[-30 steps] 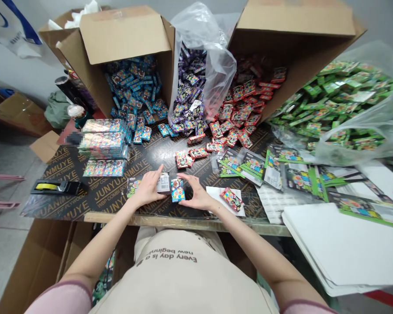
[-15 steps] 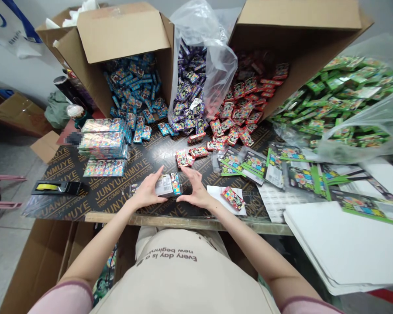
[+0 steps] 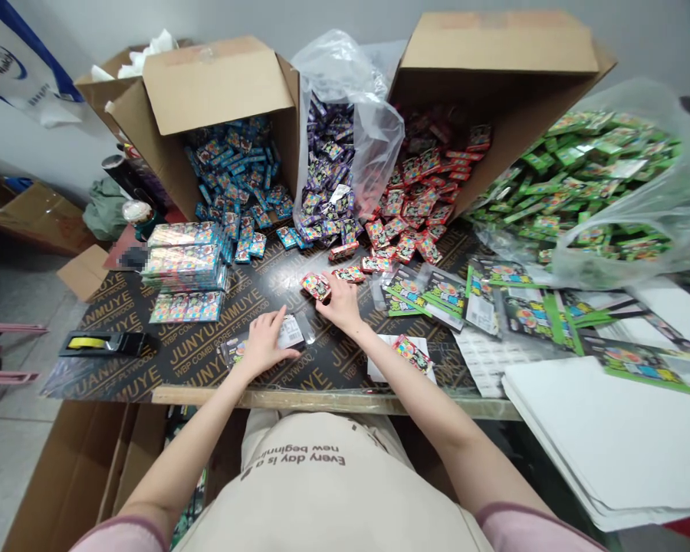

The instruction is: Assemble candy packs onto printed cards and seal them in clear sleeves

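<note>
The dark counter (image 3: 333, 377) is the largest thing, and it carries all the rest. At its far side stands a big carton (image 3: 500, 47), with its mouth toward the person, and from it a pile of red boxes (image 3: 421, 201) spreads out.

Smaller is the clear pouch (image 3: 295, 332), which lies flat near the front edge. The left hand (image 3: 263, 343) covers it partly, with thumb and fingers spread wide. The pouch seems to be thin plastic, so probably it is light, limp and a little slippery; it is better pressed down by its edge, close to the end that points right.

The smallest is one red box (image 3: 313, 287), at the left front of the pile, just beyond the pouch. The right hand (image 3: 343, 308) has a narrow grip on its right end. Whether the box is lifted, I cannot tell. It looks like thin card, so I judge it light and fairly stiff, but easy to dent. The short ends are the safer place to hold, with soft pressure.
</note>
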`<action>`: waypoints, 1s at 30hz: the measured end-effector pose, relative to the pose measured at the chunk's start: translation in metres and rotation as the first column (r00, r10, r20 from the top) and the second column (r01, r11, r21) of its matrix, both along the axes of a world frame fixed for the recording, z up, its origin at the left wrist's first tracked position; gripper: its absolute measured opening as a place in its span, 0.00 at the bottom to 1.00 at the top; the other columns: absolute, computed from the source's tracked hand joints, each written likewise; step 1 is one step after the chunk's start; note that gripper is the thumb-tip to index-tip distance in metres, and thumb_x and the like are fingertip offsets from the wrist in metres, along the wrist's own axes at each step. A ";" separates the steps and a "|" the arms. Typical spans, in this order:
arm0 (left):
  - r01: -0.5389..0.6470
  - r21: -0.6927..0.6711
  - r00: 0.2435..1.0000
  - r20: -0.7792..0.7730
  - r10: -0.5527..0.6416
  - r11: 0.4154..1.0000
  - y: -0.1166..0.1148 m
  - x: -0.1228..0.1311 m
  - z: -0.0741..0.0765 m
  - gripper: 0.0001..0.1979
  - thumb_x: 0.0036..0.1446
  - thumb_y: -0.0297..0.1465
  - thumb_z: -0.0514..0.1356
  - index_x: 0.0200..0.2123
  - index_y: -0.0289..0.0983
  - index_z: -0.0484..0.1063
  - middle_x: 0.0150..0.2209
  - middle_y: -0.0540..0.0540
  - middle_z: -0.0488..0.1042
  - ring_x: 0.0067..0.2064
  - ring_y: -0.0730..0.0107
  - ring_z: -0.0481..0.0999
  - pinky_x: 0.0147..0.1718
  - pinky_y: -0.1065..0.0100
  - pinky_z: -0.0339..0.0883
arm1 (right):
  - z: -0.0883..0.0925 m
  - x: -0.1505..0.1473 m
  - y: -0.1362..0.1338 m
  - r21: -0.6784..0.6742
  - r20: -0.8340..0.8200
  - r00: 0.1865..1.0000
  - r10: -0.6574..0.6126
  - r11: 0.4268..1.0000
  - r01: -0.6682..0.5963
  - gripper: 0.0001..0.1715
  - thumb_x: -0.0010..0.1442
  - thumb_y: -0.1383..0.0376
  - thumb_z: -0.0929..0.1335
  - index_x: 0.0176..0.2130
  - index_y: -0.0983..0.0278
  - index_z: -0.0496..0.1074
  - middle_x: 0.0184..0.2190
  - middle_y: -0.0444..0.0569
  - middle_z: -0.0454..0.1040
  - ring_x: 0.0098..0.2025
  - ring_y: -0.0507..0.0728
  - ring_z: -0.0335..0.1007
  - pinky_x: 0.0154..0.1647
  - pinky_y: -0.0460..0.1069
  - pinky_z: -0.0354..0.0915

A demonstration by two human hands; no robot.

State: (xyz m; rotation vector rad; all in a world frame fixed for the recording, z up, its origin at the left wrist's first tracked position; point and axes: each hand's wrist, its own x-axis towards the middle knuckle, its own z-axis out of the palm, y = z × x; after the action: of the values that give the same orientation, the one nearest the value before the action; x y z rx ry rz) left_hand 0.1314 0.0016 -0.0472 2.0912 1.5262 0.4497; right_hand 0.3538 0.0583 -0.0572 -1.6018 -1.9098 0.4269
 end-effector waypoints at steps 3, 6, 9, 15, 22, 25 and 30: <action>-0.174 -0.202 0.894 0.378 0.241 0.964 0.005 -0.001 0.011 0.38 0.43 0.45 0.68 0.57 0.38 0.67 0.52 0.38 0.72 0.52 0.53 0.69 0.52 0.54 0.61 | 0.021 0.004 -0.015 0.014 -0.288 0.903 0.319 0.944 -0.329 0.40 0.48 0.68 0.67 0.60 0.64 0.56 0.48 0.54 0.71 0.49 0.61 0.68 0.53 0.57 0.62; 0.084 -0.595 0.738 0.576 0.351 0.799 0.007 0.004 0.025 0.21 0.44 0.43 0.67 0.37 0.32 0.78 0.34 0.41 0.79 0.34 0.64 0.76 0.38 0.64 0.68 | 0.043 0.009 -0.033 0.025 -0.395 0.707 0.587 0.776 -0.630 0.37 0.50 0.70 0.66 0.59 0.60 0.57 0.49 0.50 0.71 0.52 0.59 0.68 0.57 0.56 0.61; 0.198 -0.696 0.649 0.621 0.439 0.690 0.005 0.017 0.032 0.16 0.39 0.39 0.70 0.24 0.31 0.78 0.24 0.44 0.77 0.25 0.71 0.73 0.31 0.68 0.67 | 0.051 0.011 -0.045 0.064 -0.342 0.742 0.576 0.803 -0.593 0.38 0.51 0.68 0.67 0.60 0.58 0.56 0.60 0.53 0.62 0.63 0.62 0.56 0.63 0.60 0.53; 0.067 -0.657 0.538 0.658 0.527 0.751 -0.002 0.042 0.029 0.20 0.41 0.45 0.69 0.28 0.33 0.79 0.27 0.43 0.79 0.30 0.65 0.77 0.40 0.62 0.70 | 0.034 -0.003 -0.057 0.093 -0.181 0.924 0.336 0.941 -0.324 0.51 0.48 0.57 0.73 0.64 0.56 0.49 0.60 0.54 0.61 0.61 0.67 0.57 0.60 0.63 0.52; -0.052 -0.025 0.991 0.126 0.054 0.998 0.001 -0.012 0.010 0.48 0.35 0.47 0.71 0.59 0.38 0.64 0.60 0.33 0.63 0.62 0.44 0.60 0.60 0.46 0.49 | 0.011 0.043 -0.054 0.042 0.067 0.984 0.162 0.985 -0.165 0.47 0.46 0.64 0.69 0.63 0.57 0.54 0.54 0.54 0.66 0.56 0.68 0.61 0.56 0.62 0.50; 0.088 0.002 0.990 -0.109 -0.087 0.996 0.000 -0.024 -0.001 0.54 0.34 0.46 0.71 0.64 0.39 0.54 0.62 0.32 0.59 0.63 0.42 0.56 0.61 0.42 0.44 | 0.006 0.064 -0.031 0.027 0.164 0.983 0.087 0.995 -0.093 0.45 0.47 0.57 0.71 0.62 0.57 0.57 0.55 0.57 0.63 0.57 0.70 0.59 0.55 0.63 0.49; 0.195 -0.015 0.957 -0.216 -0.194 0.981 -0.004 -0.002 -0.006 0.50 0.42 0.36 0.68 0.66 0.39 0.48 0.56 0.37 0.66 0.59 0.49 0.63 0.61 0.46 0.45 | 0.023 0.034 0.054 0.150 0.237 0.969 0.064 0.983 -0.102 0.37 0.56 0.57 0.67 0.61 0.63 0.58 0.60 0.59 0.59 0.61 0.69 0.51 0.58 0.61 0.46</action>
State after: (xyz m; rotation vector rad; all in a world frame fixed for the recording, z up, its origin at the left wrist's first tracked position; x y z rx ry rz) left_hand 0.1292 -0.0028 -0.0528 2.3302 1.4147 0.1578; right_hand 0.3883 0.1123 -0.0344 -1.5233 -2.1314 0.1174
